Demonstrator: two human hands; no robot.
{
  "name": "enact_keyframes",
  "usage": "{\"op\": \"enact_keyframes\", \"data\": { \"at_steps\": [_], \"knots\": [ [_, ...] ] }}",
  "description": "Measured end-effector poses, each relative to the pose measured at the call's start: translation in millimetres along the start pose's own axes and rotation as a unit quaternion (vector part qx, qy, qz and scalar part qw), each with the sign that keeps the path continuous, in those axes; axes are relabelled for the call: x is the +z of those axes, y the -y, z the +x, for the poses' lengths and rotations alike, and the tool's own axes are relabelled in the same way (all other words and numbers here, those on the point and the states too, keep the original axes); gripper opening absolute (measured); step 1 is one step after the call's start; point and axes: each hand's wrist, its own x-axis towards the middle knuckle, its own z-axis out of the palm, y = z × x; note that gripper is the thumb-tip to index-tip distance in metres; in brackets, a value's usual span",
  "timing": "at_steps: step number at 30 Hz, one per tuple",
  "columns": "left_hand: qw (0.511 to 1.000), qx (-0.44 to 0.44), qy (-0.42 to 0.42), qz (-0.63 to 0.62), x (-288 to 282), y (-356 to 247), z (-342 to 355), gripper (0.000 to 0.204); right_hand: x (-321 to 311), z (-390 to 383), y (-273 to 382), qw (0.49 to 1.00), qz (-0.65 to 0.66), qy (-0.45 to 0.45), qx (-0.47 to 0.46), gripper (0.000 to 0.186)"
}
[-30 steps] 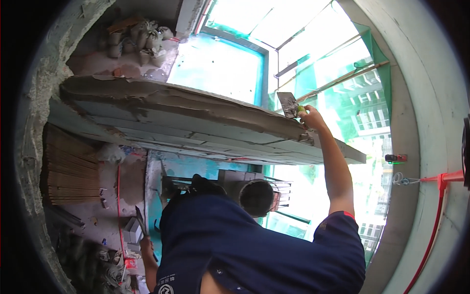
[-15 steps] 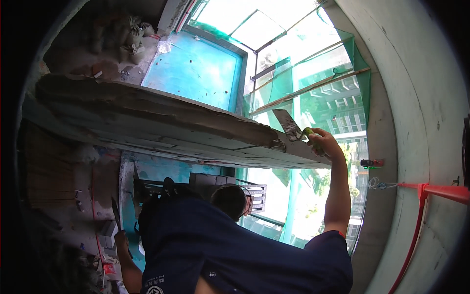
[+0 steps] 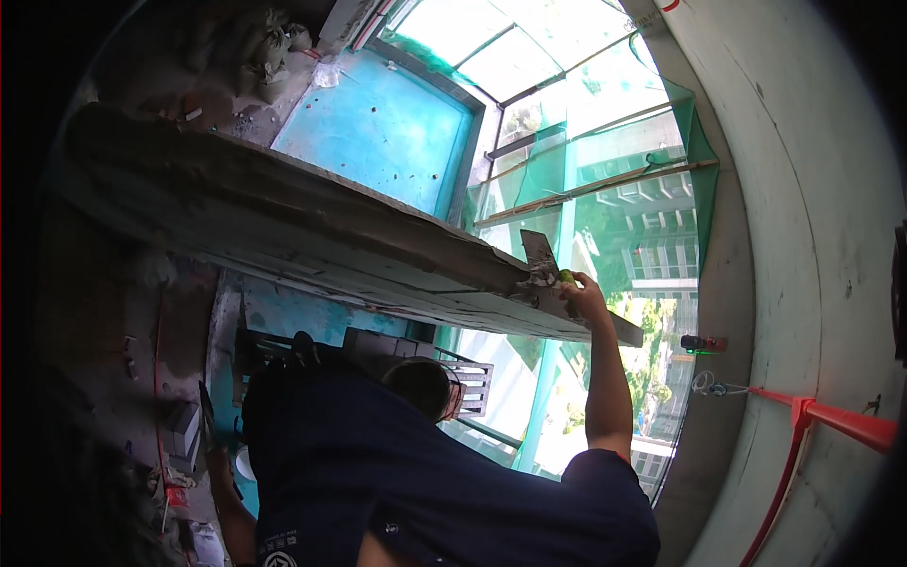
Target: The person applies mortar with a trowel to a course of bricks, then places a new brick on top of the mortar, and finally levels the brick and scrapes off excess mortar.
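Observation:
My right hand [image 3: 586, 295] is raised and shut on a green-handled trowel [image 3: 540, 257]. Its grey blade presses against the right end of a long, rough plastered beam [image 3: 312, 227] that runs across the view. My left hand [image 3: 223, 467] hangs low at the lower left and seems to grip a thin dark flat tool [image 3: 204, 411]; shadow hides most of it. My dark blue shirt [image 3: 406, 482] fills the bottom of the view.
Green safety netting [image 3: 614, 161] covers the window frames behind the beam. Below lie a teal floor [image 3: 378, 132] and sacks [image 3: 272, 45]. A small device with a green light [image 3: 704, 343] and a red strip [image 3: 836, 422] sit on the curved white wall. Grey blocks [image 3: 184, 430] lie at lower left.
The view has tilted. My right hand and the trowel have dropped lower in the picture, staying on the beam's right end. My left hand stayed low.

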Motion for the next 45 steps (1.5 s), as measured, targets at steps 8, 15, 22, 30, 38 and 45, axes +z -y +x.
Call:
{"op": "enact_keyframes", "data": {
  "at_steps": [8, 15, 22, 30, 38, 45],
  "knots": [
    [0.998, 0.021, 0.044, -0.039, 6.5, 4.8, 4.5, 0.020, -40.7, 1.9, -12.8, 0.989, -0.069, -0.134, 0.008, 0.041],
    [1.000, 0.010, 0.022, -0.017, 6.8, 1.9, 13.4, 0.022, -90.1, -55.2, 13.9, 0.984, 0.147, 0.068, 0.071, 0.041],
    [1.000, 0.026, 0.011, -0.009, 10.6, 0.7, 6.8, 0.022, -71.8, -22.0, 20.6, 0.981, 0.092, 0.137, 0.104, 0.041],
    [1.000, 0.025, -0.010, -0.006, -5.6, 23.3, -13.6, 0.022, -70.8, 108.1, -31.9, 0.982, 0.032, 0.083, 0.168, 0.029],
    [0.999, 0.019, -0.032, 0.023, -21.7, 45.8, -22.8, 0.022, -70.0, 64.6, -99.7, 0.970, 0.153, -0.184, 0.035, 0.023],
    [0.993, 0.069, -0.029, 0.092, -11.8, -8.3, -0.3, 0.021, -40.0, -97.2, -33.7, 0.982, 0.178, -0.040, 0.049, 0.044]
  ]
}}
